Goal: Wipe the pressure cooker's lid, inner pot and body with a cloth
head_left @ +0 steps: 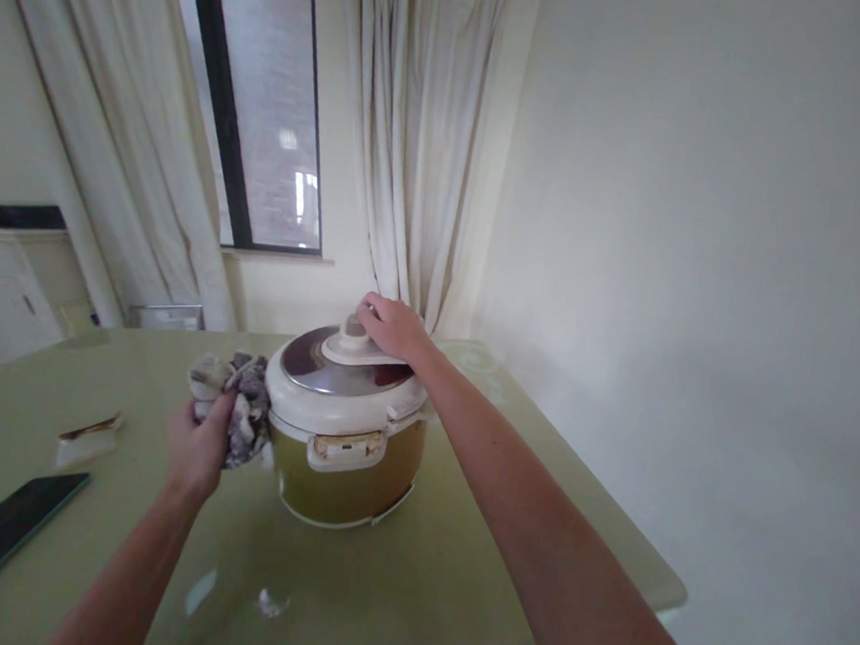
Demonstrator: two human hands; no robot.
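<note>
A pressure cooker [345, 476] with a white rim and a shiny metal lid top [335, 378] stands upright on the green table. My right hand [397, 330] is closed around the knob on the lid's white handle piece [352, 348]; part of the knob is hidden by the fingers. To the left of the pot, my left hand [201, 440] grips a crumpled grey-and-white cloth [243, 407]. The cloth touches the cooker's left side. The lid sits on the pot.
On the table [345, 606] a dark flat phone-like slab [0, 541] lies at the left. Behind it is a small clear packet [88, 440]. A white scrap [271, 604] lies near the front. A wall [674, 284] borders the right side, and curtains [423, 141] hang behind.
</note>
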